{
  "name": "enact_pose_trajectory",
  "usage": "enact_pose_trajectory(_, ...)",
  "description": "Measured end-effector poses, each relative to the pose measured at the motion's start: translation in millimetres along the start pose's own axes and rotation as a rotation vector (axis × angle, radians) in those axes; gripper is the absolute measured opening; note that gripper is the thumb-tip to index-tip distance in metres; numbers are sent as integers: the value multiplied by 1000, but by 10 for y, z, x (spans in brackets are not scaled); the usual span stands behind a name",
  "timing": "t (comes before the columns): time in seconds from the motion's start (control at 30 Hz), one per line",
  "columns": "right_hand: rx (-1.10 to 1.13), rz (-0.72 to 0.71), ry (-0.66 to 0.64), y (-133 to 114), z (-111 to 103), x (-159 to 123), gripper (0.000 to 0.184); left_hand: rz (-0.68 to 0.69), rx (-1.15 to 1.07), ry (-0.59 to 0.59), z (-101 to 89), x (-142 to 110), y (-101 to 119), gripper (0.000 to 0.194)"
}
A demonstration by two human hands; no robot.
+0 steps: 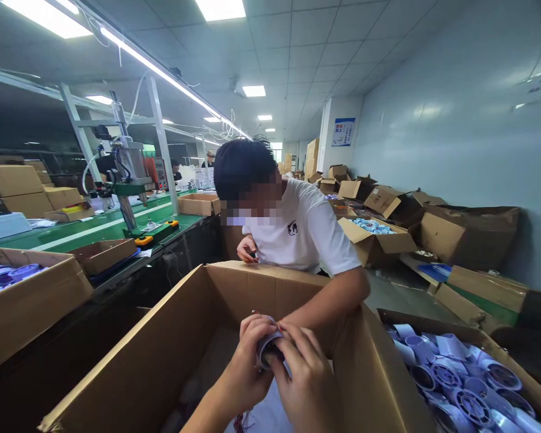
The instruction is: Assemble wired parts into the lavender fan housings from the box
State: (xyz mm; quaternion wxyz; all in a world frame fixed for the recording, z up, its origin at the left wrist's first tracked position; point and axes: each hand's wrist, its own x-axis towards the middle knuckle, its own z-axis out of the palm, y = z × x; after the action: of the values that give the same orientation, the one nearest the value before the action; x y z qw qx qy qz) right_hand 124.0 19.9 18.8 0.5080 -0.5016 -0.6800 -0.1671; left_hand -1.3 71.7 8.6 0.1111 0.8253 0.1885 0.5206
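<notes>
My left hand (247, 364) and my right hand (309, 379) are both closed round a small round grey-white fan part (268, 349), held over a large open cardboard box (162, 349). The fingers of both hands pinch its rim. A person in a white T-shirt (306, 231) leans over the far wall of the same box, one arm reaching down inside it close to my hands.
A box of pale blue-white fan housings (460, 379) stands at the right. Another box (22, 300) with similar parts is at the left. A green workbench (94, 228) carries a press machine (128, 174). Several open cartons (388, 234) crowd the floor by the right wall.
</notes>
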Motion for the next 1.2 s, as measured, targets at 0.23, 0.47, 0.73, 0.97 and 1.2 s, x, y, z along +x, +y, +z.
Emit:
enact_pose_trajectory(0.23, -8, 57, -5, -28, 44, -34, 19, -38, -26, -8, 6, -10, 43, 56)
enact_pose_trajectory(0.47, 52, 74, -46, 88, -81, 2, 23, -295, -278, -1, -20, -5, 5, 50)
enact_pose_trajectory(0.73, 584, 219, -424, 246, -115, 90, 63, -544, -850, -39, -60, -4, -29, 70)
enact_pose_trajectory(0.97, 624, 141, -286, 213, 60, 42, 52, -440, -794, -92, -50, -80, -33, 59)
enact_pose_trajectory(1.2, 530, -5, -275, 272, 69, 22, 60, -401, -540, -121, -65, -99, -23, 49)
